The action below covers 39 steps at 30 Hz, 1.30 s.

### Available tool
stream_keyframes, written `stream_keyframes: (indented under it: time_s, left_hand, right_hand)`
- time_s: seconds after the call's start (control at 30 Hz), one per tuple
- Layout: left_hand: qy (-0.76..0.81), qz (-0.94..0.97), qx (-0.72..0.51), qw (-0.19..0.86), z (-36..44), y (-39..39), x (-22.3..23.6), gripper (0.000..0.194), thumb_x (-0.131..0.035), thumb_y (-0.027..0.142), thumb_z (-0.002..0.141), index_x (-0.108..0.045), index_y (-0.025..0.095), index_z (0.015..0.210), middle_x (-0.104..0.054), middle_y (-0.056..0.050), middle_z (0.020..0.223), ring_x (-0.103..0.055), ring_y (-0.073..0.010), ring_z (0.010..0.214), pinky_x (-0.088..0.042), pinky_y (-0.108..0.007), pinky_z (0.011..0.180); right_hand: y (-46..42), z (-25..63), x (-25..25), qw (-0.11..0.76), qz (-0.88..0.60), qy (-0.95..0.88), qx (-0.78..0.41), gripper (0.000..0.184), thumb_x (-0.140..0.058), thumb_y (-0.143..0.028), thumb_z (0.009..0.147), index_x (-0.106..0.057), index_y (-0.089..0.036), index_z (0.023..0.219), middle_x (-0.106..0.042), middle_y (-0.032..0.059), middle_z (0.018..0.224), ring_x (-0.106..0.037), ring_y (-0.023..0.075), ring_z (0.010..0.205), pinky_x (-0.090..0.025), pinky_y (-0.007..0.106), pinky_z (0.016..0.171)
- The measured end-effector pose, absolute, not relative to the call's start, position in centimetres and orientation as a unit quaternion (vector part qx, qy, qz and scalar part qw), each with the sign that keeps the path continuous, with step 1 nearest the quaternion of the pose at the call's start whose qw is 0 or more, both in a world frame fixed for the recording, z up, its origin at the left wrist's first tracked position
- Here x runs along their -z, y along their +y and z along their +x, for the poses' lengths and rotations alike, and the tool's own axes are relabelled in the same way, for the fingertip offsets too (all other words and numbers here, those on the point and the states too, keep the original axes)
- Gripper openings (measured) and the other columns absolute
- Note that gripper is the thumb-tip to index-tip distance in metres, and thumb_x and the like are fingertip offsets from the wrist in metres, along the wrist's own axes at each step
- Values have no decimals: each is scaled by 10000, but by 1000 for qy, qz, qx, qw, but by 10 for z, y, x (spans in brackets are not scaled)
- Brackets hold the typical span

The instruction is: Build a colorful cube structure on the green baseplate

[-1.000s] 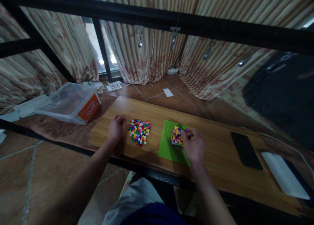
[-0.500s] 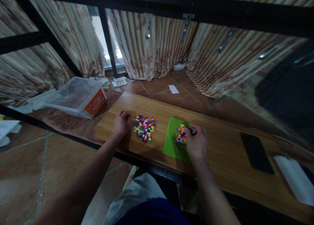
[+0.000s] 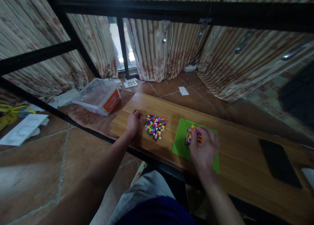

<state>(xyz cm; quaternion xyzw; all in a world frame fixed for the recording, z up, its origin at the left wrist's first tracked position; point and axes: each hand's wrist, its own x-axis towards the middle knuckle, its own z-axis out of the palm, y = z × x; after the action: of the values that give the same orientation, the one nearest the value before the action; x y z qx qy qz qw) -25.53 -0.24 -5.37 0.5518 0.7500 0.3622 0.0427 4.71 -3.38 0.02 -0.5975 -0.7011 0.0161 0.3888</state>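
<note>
A loose pile of small, many-coloured toy bricks [image 3: 155, 127] lies on the wooden table. Just left of it, my left hand [image 3: 134, 121] rests on the wood with fingers curled closed; whether anything is in them is hidden. A green studded baseplate [image 3: 180, 143] lies right of the pile. On it stands a small structure of multicoloured toy bricks [image 3: 190, 135]. My right hand [image 3: 204, 146] reaches over the structure's right side, thumb at the front and fingers curled around behind, covering part of it. The fingers are slightly blurred.
A dark phone-like slab [image 3: 280, 163] lies on the table [image 3: 235, 149] to the right, with a pale object [image 3: 308, 176] at the frame edge. Beyond the table's left end sits a clear plastic bin [image 3: 95, 95] with an orange label. A black metal bar [image 3: 171, 10] crosses overhead.
The view has swung left, so everything sits further right in the picture. My right hand has shifted slightly over the brick structure; my left hand stays beside the pile.
</note>
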Motion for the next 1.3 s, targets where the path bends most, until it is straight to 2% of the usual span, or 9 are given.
stream_keyframes:
  time_s: [0.1, 0.27, 0.43, 0.73, 1.03, 1.17, 1.3]
  left_hand:
    - [749, 553, -362, 47, -255, -3, 53, 230, -488, 118, 833, -713, 151, 871, -681, -110, 988, -640, -200, 914, -494, -308, 866]
    - [751, 554, -358, 38, -254, -2, 54, 208, -501, 113, 836, -705, 149, 854, -680, -104, 958, -634, -194, 898, -488, -296, 849]
    - [756, 547, -357, 37, -255, -1, 57, 193, -515, 119, 838, -702, 168, 852, -680, -85, 965, -634, -179, 894, -488, -275, 829]
    - [756, 549, -355, 32, -256, 0, 58, 202, -515, 118, 835, -709, 168, 858, -685, -85, 963, -638, -190, 914, -486, -284, 848]
    - [760, 550, -346, 35, -256, 0, 57, 210, -506, 123, 841, -710, 170, 856, -691, -91, 968, -645, -197, 914, -491, -289, 842]
    - [761, 546, -351, 32, -256, 0, 57, 213, -505, 130, 843, -712, 169, 876, -695, -94, 978, -648, -201, 924, -493, -292, 849]
    - [761, 548, -346, 30, -257, 0, 56, 218, -499, 134, 842, -712, 173, 872, -697, -96, 974, -648, -207, 927, -493, -296, 852]
  right_hand:
    - [-64, 11, 5, 348, -476, -800, -109, 248, -453, -276, 965, -691, -215, 998, -681, 82, 1027, -596, 214, 993, -449, 361, 935]
    - [-76, -27, 34, 308, -477, -807, -161, 220, -486, -204, 922, -683, -214, 1020, -664, 76, 1041, -579, 209, 983, -459, 338, 894]
    - [-57, -35, 49, 282, -484, -816, -143, 194, -516, -190, 891, -673, -195, 1005, -664, 76, 1002, -557, 226, 964, -422, 358, 897]
    - [-53, -27, 52, 275, -482, -817, -156, 202, -493, -148, 898, -664, -180, 999, -682, 70, 969, -559, 209, 915, -400, 322, 849]
    - [-58, -21, 43, 182, -520, -834, -37, 154, -535, -221, 917, -682, -199, 956, -657, 80, 944, -518, 239, 906, -362, 360, 792]
    - [-56, -26, 45, 182, -519, -835, -24, 165, -532, -196, 921, -685, -214, 863, -642, 62, 889, -506, 219, 857, -352, 347, 758]
    - [-54, -28, 52, 201, -516, -832, -30, 199, -504, -154, 926, -683, -204, 857, -631, 58, 876, -511, 199, 853, -363, 319, 764]
